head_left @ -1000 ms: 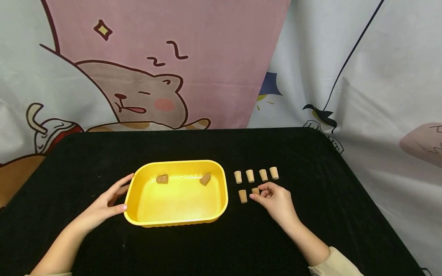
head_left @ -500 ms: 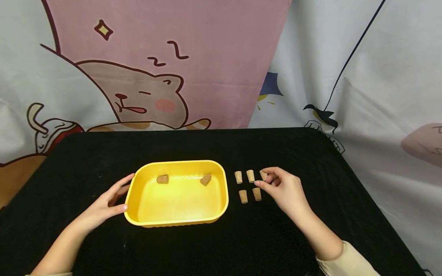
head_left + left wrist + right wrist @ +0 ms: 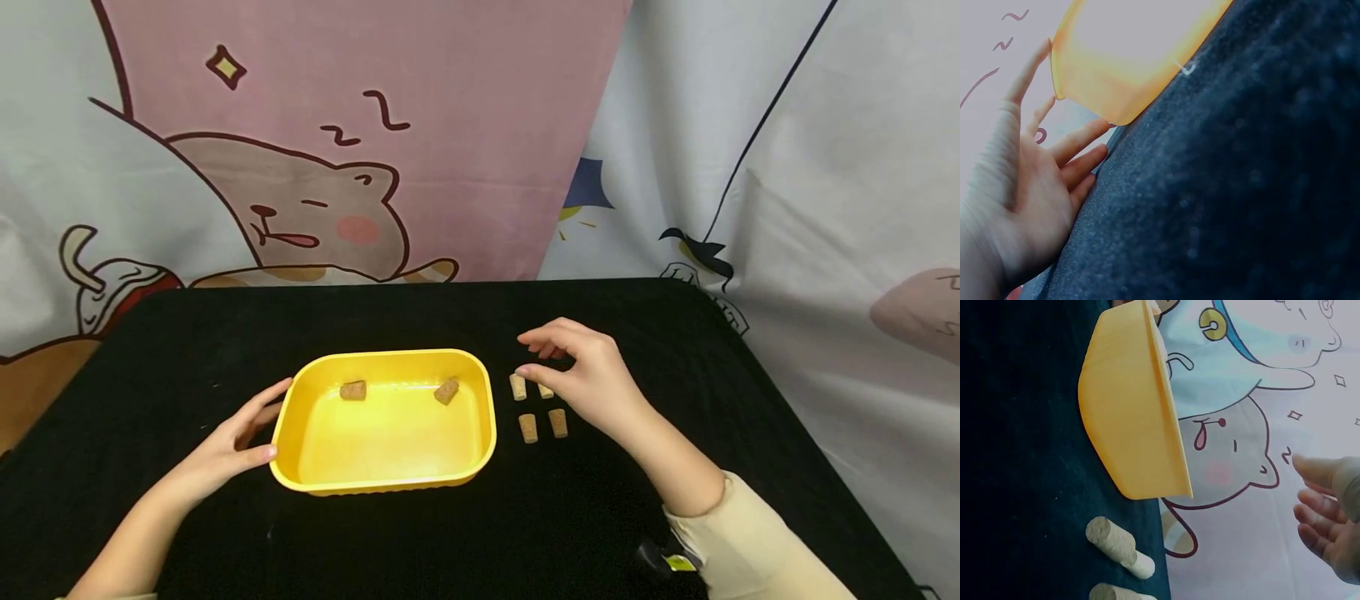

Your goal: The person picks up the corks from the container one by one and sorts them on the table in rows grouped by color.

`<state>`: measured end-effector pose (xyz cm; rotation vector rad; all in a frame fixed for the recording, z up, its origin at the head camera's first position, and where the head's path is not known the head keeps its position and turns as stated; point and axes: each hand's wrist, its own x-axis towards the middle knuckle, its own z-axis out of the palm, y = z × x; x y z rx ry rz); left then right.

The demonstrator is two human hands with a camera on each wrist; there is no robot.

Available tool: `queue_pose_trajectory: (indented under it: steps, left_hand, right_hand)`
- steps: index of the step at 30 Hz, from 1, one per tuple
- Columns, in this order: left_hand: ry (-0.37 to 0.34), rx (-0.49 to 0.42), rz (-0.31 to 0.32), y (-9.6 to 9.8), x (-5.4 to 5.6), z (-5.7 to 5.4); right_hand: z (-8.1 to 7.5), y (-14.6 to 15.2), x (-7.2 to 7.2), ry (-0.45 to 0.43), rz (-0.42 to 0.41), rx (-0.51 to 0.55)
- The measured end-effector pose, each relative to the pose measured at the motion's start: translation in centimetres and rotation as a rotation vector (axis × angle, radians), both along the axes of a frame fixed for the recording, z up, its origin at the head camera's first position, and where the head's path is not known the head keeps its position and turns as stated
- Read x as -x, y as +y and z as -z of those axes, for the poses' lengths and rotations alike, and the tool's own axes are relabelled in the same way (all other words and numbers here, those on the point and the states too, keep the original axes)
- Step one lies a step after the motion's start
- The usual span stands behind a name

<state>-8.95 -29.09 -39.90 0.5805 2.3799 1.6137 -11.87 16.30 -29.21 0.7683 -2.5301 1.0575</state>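
Observation:
A yellow plastic tub [image 3: 382,442] sits on the black table, with two corks [image 3: 353,390] lying inside near its far wall. My left hand [image 3: 221,457] rests fingertips and thumb against the tub's left rim. In the left wrist view its extended fingers [image 3: 1082,137] touch the tub's outer wall. Right of the tub, two front corks [image 3: 528,427] and two back corks [image 3: 518,387] stand in rows. My right hand [image 3: 588,375] hovers over the back row, covering part of it. Its thumb and fingers are apart with nothing visible between them in the right wrist view.
A black cloth covers the table [image 3: 337,542]. Behind it hangs a printed curtain [image 3: 480,167] with a sleeping cartoon bear. A dark object with a yellow-green patch [image 3: 663,560] shows beside my right sleeve.
My right hand has left a front-row cork, passed over the right end of the back row, then shifted up and left. That front cork still stands there. My left hand and the tub stay put.

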Motion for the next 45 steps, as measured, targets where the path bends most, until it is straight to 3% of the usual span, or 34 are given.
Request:
queue_pose_trajectory:
  steps: [10, 22, 28, 36, 41, 45]
  left_hand:
    - [-0.008, 0.016, -0.009, 0.1, 0.1, -0.1]
    - [-0.001, -0.003, 0.002, -0.1, 0.2, 0.1]
    - [-0.004, 0.005, -0.005, -0.2, 0.2, 0.2]
    - [-0.018, 0.011, -0.011, -0.1, 0.1, 0.1]
    - [-0.005, 0.015, -0.007, -0.1, 0.1, 0.1]
    - [-0.002, 0.009, -0.002, -0.1, 0.1, 0.1]
  right_hand:
    - [0.5, -2.9, 2.6, -0.018, -0.247, -0.117]
    - [2.4, -5.5, 5.2, -0.165, -0.483, -0.194]
    - [3.5, -6.3, 6.1, -0.231, -0.483, -0.253]
    - [4.2, -7.1, 6.9, -0.248, -0.469, -0.343]
    - [4.5, -7.4, 7.1, -0.207, -0.454, -0.379]
    - [4.8, -7.5, 7.2, -0.122, -0.434, -0.422]
